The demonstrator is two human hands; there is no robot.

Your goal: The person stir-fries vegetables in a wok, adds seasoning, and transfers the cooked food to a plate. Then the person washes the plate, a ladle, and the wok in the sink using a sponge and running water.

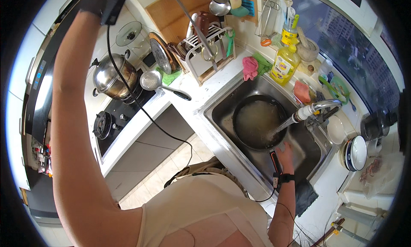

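My right hand point(284, 154) is over the sink basin point(303, 155), close to the near rim of a dark frying pan point(259, 121). A black device with an orange edge point(275, 162) partly blocks the view, and I cannot tell whether the hand grips a handle. Cloudy water stands in the pan. From the faucet point(305, 113), a stream runs into its right side. My left arm is raised on the left. Its hand is beyond the top edge, past a wrist strap carrying a black box point(115, 7).
A steel pot point(115, 75) stands on the gas stove point(122, 115). Beside it lies a skimmer point(152, 80). A long metal rod point(192, 20) crosses before the knife rack point(210, 51). Yellow detergent point(284, 67) and stacked bowls point(354, 153) border the sink. A cable point(154, 122) hangs from the left wrist.
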